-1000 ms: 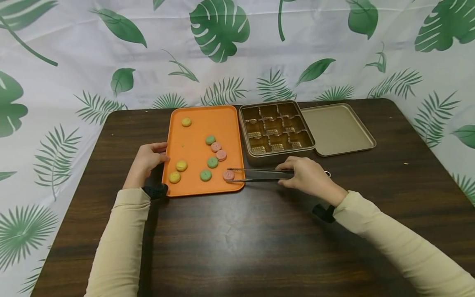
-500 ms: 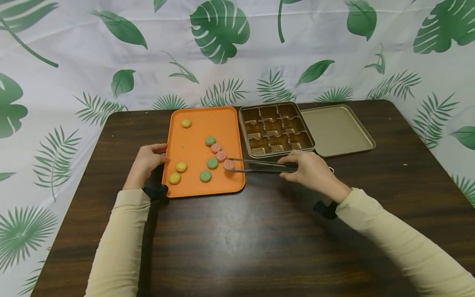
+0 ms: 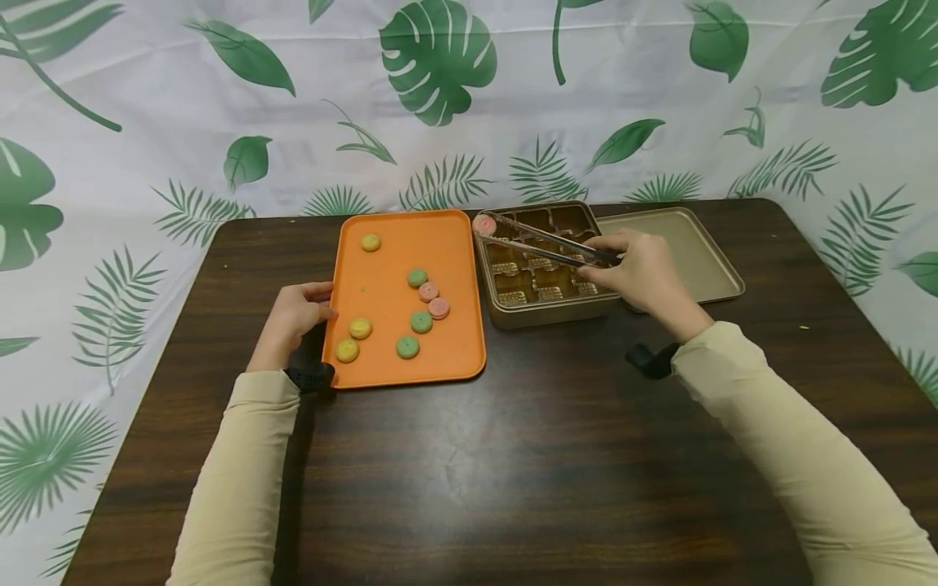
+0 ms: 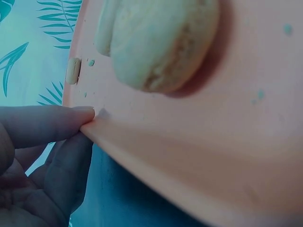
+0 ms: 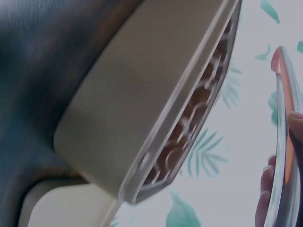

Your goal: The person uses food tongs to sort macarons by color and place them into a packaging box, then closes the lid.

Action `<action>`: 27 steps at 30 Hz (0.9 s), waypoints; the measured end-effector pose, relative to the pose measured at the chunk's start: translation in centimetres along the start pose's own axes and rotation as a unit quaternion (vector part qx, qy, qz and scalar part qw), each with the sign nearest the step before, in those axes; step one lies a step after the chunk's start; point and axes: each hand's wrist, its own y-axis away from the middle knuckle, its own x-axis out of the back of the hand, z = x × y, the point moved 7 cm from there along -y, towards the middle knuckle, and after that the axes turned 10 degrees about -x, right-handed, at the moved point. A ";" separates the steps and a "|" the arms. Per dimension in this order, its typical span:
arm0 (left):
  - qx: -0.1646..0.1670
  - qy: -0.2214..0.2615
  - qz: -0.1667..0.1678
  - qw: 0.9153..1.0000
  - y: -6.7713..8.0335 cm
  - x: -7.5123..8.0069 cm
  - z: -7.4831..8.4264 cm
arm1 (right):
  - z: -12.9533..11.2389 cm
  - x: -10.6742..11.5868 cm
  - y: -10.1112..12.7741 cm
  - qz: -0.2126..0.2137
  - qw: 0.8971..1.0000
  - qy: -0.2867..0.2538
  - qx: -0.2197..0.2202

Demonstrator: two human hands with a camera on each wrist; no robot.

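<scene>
My right hand [image 3: 641, 273] grips metal tongs [image 3: 601, 255] above the gold box [image 3: 557, 315]. Between the tong tips sits a pink macaron [image 3: 484, 225], over the box's far left corner. In the right wrist view the macaron [image 5: 276, 60] is raised above the level of the box rim. My left hand [image 3: 289, 319] pinches the left edge of the orange tray [image 3: 392, 244], thumb on top and fingers underneath, as the left wrist view shows. Green macarons [image 3: 407, 347], two pink macarons [image 3: 438, 308] and yellow macarons [image 3: 360, 328] lie on the tray.
A brown divided insert [image 3: 548, 278] with several square compartments fills the box. The flat gold lid [image 3: 685, 252] lies right of the box, touching or nearly touching it. Behind the dark wooden table [image 3: 469, 472] hangs a leaf-patterned cloth [image 3: 308, 114].
The tongs have lifted a pink macaron off the tray's lower right part and carried it up and away to the box's far left corner. The left hand has stayed at the tray edge.
</scene>
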 end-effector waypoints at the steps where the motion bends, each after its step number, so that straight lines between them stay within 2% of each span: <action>1: -0.001 -0.001 0.002 1.000 0.0 0.0 0.1 | 0.3 0.1 -0.4 0.001 1.000 0.000 -0.011; 6: 0.001 -0.003 0.004 1.000 0.1 0.0 0.3 | 1.9 0.2 -1.7 0.001 0.999 0.004 -0.053; 15: 0.003 -0.001 0.004 1.000 0.1 0.1 0.1 | 3.9 -0.9 -2.7 -0.020 0.996 0.018 -0.082; 27: 0.006 0.003 0.004 1.000 0.1 0.0 0.0 | 3.7 -2.0 -3.3 -0.052 0.993 0.028 -0.098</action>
